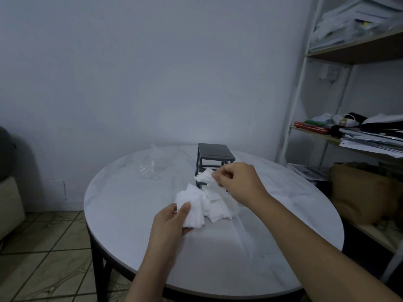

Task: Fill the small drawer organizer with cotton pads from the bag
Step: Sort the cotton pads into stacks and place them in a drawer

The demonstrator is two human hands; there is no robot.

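A small dark grey drawer organizer (216, 154) stands upright near the far middle of the round white table (130, 225). My right hand (238, 182) pinches a few white cotton pads (205, 176) just in front of the organizer's open frame. A loose pile of cotton pads (218, 209) lies on the table below that hand. My left hand (172, 223) grips a stack of cotton pads (192, 204) next to the pile. A crumpled clear plastic bag (152, 165) lies on the table to the left of the organizer. The organizer's lower front is hidden by my right hand.
A white metal shelf rack (305, 94) with papers and clutter stands to the right of the table. A brown bag (359, 190) sits on its lower shelf. A beige seat (11, 203) is at the left edge, over tiled floor.
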